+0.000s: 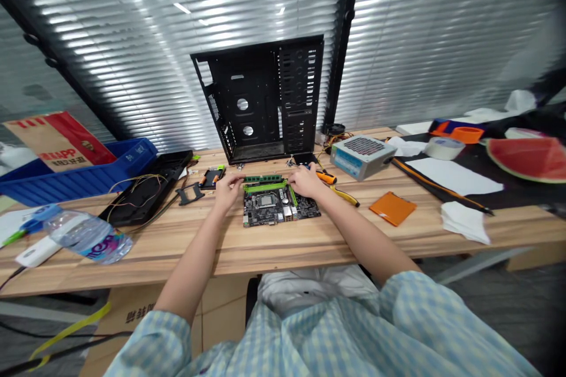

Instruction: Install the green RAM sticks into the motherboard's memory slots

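Observation:
A motherboard (274, 207) with lime-green slots lies flat on the wooden table in front of me. Along its far edge is a green RAM stick (263, 178); whether it sits in a slot I cannot tell. My left hand (229, 191) pinches the stick's left end between thumb and fingers. At the board's back right corner, just past the stick's right end, my right hand (305, 181) grips the board with bent fingers, its fingertips partly hidden. Pliers with yellow handles (347, 195) and an orange-handled tool (326, 177) lie beside that hand.
Behind the board stands an open black computer case (260, 100). A power supply (362, 156) and an orange square plate (392, 208) lie to the right. At left are a blue bin (128, 156), a black panel with wires (148, 194), a black bracket (190, 194) and a water bottle (88, 235).

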The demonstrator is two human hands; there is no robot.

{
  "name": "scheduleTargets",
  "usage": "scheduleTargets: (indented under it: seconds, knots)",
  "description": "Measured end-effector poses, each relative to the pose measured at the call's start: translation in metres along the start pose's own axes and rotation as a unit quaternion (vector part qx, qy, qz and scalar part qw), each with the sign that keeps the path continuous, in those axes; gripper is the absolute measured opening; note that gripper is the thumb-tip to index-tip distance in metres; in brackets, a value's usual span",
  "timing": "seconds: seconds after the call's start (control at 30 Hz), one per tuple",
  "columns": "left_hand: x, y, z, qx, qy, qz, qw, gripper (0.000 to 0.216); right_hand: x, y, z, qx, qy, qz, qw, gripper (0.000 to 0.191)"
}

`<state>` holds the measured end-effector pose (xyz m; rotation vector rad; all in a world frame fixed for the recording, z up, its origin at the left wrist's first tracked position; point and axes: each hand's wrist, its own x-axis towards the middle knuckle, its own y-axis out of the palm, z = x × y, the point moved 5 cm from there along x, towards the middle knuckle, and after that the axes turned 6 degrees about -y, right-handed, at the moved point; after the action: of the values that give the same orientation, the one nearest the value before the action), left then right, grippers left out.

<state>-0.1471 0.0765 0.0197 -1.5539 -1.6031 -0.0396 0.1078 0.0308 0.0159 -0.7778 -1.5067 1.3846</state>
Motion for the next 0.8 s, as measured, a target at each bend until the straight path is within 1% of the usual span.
scheduleTargets:
  seconds: [0.1, 0.33, 0.47, 0.67, 0.8]
  knots:
    - [-0.001, 0.006, 0.001, -0.005, 0.008, 0.017, 1.000, 0.018, 0.000, -0.001, 0.000, 0.010, 0.000, -0.002, 1.000, 0.035]
    - [-0.002, 0.009, 0.008, -0.011, -0.008, 0.014, 1.000, 0.018, 0.000, -0.002, 0.001, 0.013, 0.006, 0.012, 1.000, 0.036]
    - [-0.002, 0.011, 0.010, -0.006, -0.009, 0.019, 1.000, 0.019, 0.000, -0.001, 0.001, 0.011, 0.002, 0.008, 1.000, 0.036]
    - [-0.002, 0.013, 0.007, 0.000, -0.006, 0.030, 1.000, 0.019, 0.000, 0.000, 0.000, 0.010, 0.001, 0.005, 1.000, 0.036]
    - [-0.003, 0.013, 0.003, 0.003, -0.006, 0.030, 1.000, 0.018, 0.000, 0.002, 0.000, 0.011, -0.005, -0.009, 1.000, 0.035]
